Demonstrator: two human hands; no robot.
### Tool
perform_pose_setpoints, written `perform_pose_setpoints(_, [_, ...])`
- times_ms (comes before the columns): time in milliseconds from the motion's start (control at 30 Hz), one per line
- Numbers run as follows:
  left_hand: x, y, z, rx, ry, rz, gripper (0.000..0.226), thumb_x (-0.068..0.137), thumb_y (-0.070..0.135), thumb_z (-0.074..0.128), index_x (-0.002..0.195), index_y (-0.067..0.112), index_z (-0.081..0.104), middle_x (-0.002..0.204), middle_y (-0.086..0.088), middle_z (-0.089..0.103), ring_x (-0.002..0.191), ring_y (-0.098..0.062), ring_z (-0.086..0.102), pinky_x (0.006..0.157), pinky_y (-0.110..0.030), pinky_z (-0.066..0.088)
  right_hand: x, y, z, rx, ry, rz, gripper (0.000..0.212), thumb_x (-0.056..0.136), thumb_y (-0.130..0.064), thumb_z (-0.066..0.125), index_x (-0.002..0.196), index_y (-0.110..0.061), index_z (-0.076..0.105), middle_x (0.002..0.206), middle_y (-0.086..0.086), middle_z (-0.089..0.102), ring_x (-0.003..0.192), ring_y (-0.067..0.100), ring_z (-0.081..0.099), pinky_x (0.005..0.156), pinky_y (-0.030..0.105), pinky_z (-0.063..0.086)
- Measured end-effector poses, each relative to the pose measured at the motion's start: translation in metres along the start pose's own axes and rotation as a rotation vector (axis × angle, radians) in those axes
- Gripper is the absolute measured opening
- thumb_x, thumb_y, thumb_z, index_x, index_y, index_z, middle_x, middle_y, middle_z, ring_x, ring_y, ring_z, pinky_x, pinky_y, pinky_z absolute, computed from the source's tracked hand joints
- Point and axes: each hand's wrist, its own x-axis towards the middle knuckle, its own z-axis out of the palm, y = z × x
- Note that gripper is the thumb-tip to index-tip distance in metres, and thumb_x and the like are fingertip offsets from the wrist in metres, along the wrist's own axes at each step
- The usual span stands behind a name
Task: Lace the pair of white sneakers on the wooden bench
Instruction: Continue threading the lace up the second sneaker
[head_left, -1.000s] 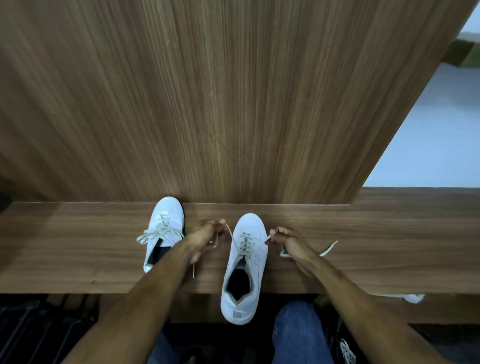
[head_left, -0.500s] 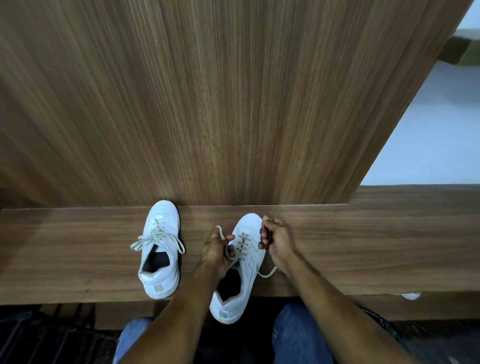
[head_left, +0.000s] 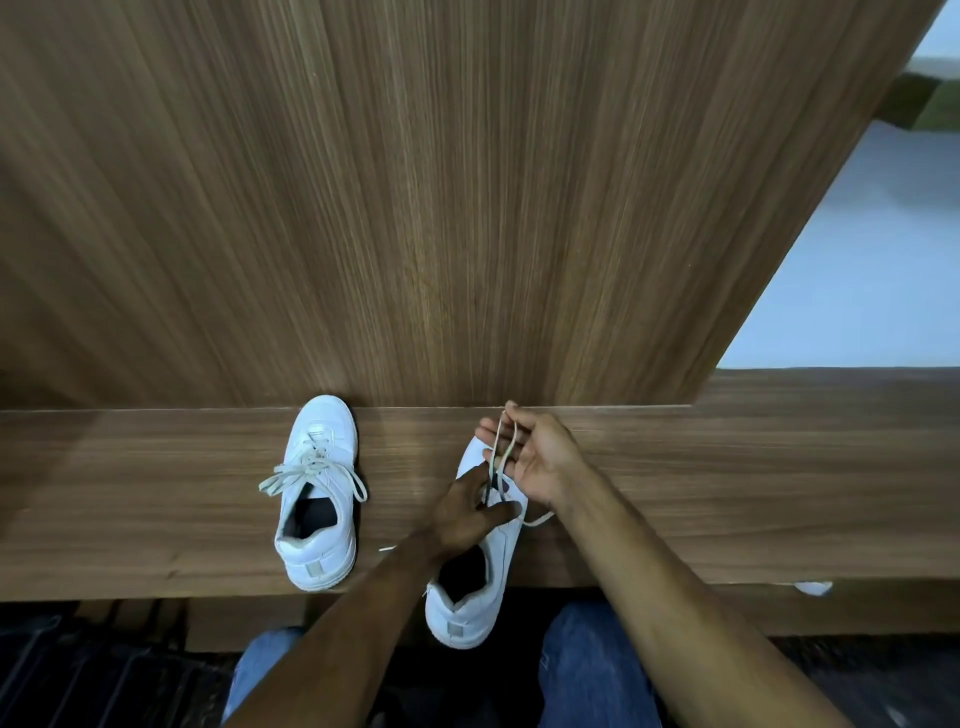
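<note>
White sneaker (head_left: 480, 571) heel overhangs bench (head_left: 727, 493) edge; right hand (head_left: 540, 457) pinches lace (head_left: 503, 441), left hand (head_left: 467, 512) fingers spread.

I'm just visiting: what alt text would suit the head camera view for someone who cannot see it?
A person's right hand lifts a lace loop above the right sneaker, while the left hand rests on that shoe. A tied left sneaker stands beside it on the wooden bench.
</note>
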Motion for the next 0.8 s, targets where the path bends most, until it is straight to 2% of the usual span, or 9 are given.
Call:
perform_pose_setpoints(67, [0.000,0.000,0.002,0.002,0.047,-0.037,0.014,0.094,0.025,0.058,0.095,0.013,0.063,0.079,0.010,0.063,0.074,-0.001,0.057,0.068,-0.011,0.041,0.000,-0.005,0.004,-0.013,-0.032,-0.051,0.017,0.097,-0.013,0.050,0.083,-0.010,0.059,0.098,0.011,0.070,0.096,0.022,0.067,0.094,0.036,0.044])
perform_pose_setpoints(167, [0.003,0.001,0.004,-0.143,0.105,-0.108,0.026,0.100,0.015,0.044,0.093,0.005,0.067,0.065,0.006,0.058,0.057,-0.007,0.047,0.058,-0.020,0.041,0.005,-0.003,-0.003,-0.141,-0.008,-0.206,0.016,0.096,-0.010,0.050,0.099,-0.010,0.066,0.108,0.005,0.070,0.104,0.014,0.064,0.089,0.029,0.044])
perform_pose_setpoints(267, [0.003,0.007,-0.001,-0.188,0.081,-0.186,0.029,0.102,0.018,0.039,0.093,0.012,0.066,0.052,0.011,0.060,0.048,-0.005,0.045,0.046,-0.017,0.038,0.012,0.020,-0.024,-0.559,0.032,-0.317,0.025,0.094,0.001,0.049,0.102,-0.011,0.070,0.094,-0.002,0.070,0.089,0.009,0.063,0.077,0.017,0.048])
perform_pose_setpoints(367, [0.004,0.013,-0.003,-0.187,0.048,-0.213,0.033,0.102,0.014,0.037,0.081,0.004,0.061,0.043,0.010,0.057,0.037,-0.003,0.043,0.040,-0.017,0.035,0.014,0.045,-0.042,-0.752,-0.048,-0.347,0.031,0.090,0.010,0.054,0.087,-0.016,0.071,0.083,0.008,0.069,0.077,0.019,0.064,0.075,0.029,0.052])
perform_pose_setpoints(433, [0.005,0.014,-0.004,-0.201,0.038,-0.226,0.034,0.099,0.010,0.037,0.076,0.002,0.061,0.044,0.008,0.058,0.039,-0.007,0.044,0.041,-0.018,0.034,0.011,0.050,-0.047,-0.767,-0.056,-0.378,0.038,0.088,0.014,0.054,0.079,-0.019,0.070,0.067,0.006,0.064,0.058,0.013,0.058,0.063,0.027,0.048])
perform_pose_setpoints(533, [0.005,0.012,-0.006,-0.223,0.034,-0.239,0.034,0.098,0.013,0.040,0.075,0.006,0.064,0.052,0.004,0.062,0.043,-0.011,0.048,0.043,-0.020,0.038,0.007,0.044,-0.050,-0.787,-0.011,-0.410,0.030,0.087,0.010,0.061,0.073,-0.016,0.069,0.059,-0.004,0.067,0.053,0.005,0.061,0.060,0.020,0.049])
perform_pose_setpoints(633, [0.009,0.008,-0.008,-0.329,0.118,-0.285,0.028,0.096,0.011,0.045,0.077,0.003,0.064,0.060,-0.012,0.057,0.043,-0.017,0.049,0.046,-0.025,0.040,0.005,0.031,-0.058,-0.668,0.094,-0.353,0.013,0.087,0.003,0.063,0.080,-0.006,0.069,0.066,0.002,0.068,0.059,0.013,0.064,0.067,0.032,0.055])
perform_pose_setpoints(733, [0.012,0.006,-0.008,-0.391,0.127,-0.293,0.026,0.094,0.005,0.044,0.078,0.001,0.065,0.063,-0.014,0.054,0.042,-0.019,0.048,0.044,-0.025,0.040,0.000,0.024,-0.070,-0.540,0.097,-0.203,0.011,0.091,0.002,0.055,0.088,-0.005,0.063,0.079,0.011,0.067,0.066,0.020,0.067,0.077,0.045,0.058])
perform_pose_setpoints(800, [0.012,0.005,-0.007,-0.354,0.103,-0.283,0.029,0.095,0.007,0.043,0.077,0.005,0.066,0.063,-0.015,0.054,0.047,-0.020,0.049,0.045,-0.024,0.039,-0.003,0.026,-0.075,-0.455,0.080,-0.142,0.014,0.094,0.000,0.049,0.087,-0.007,0.059,0.084,0.014,0.066,0.072,0.024,0.067,0.072,0.047,0.058])
